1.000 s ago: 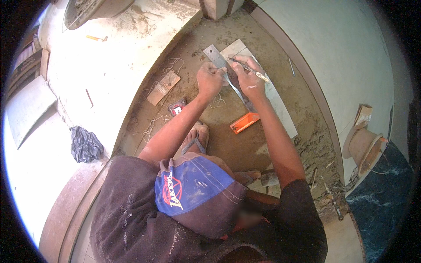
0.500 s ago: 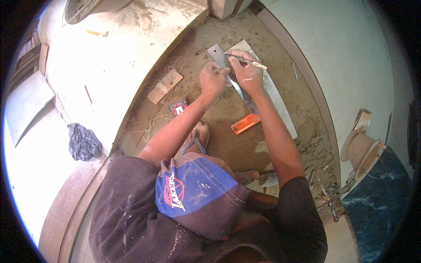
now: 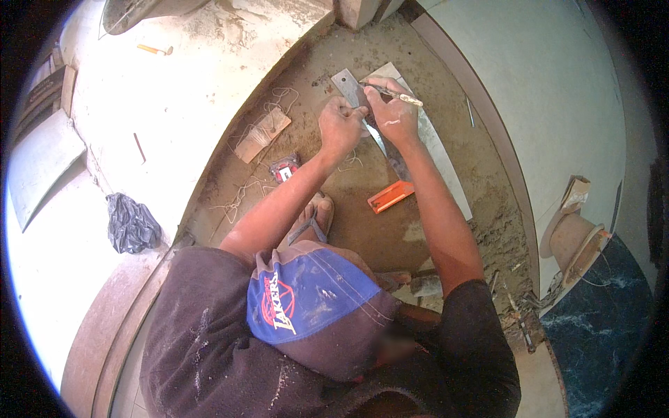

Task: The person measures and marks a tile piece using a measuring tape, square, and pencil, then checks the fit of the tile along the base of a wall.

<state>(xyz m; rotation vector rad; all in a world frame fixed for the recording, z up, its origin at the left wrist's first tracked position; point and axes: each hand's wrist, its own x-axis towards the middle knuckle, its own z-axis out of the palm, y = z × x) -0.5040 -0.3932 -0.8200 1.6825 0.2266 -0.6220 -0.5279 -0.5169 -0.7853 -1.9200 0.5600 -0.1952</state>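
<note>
A try square with a metal blade [image 3: 345,81] and an orange handle [image 3: 390,198] lies across a pale tile strip [image 3: 447,167] on the dirty floor. My left hand [image 3: 339,127] is closed, its thumb and fingers pinching the left edge of the blade. In my right hand [image 3: 395,118] is a slim pen or pencil [image 3: 405,98], smeared with pale material. Its tip meets the right side of the blade near the far end. My right fingers hide part of the blade and strip.
Left of my left arm are a tape measure [image 3: 284,169] and a wood piece wound with string [image 3: 263,134]. A black plastic bag [image 3: 132,224] and a small hammer [image 3: 155,49] lie further left. At right stands a round container [image 3: 573,245]; walls curve along both sides.
The pen in my right hand has shifted very slightly toward the far end of the blade. My left hand keeps its pinch on the try square, which stays about where it was.
</note>
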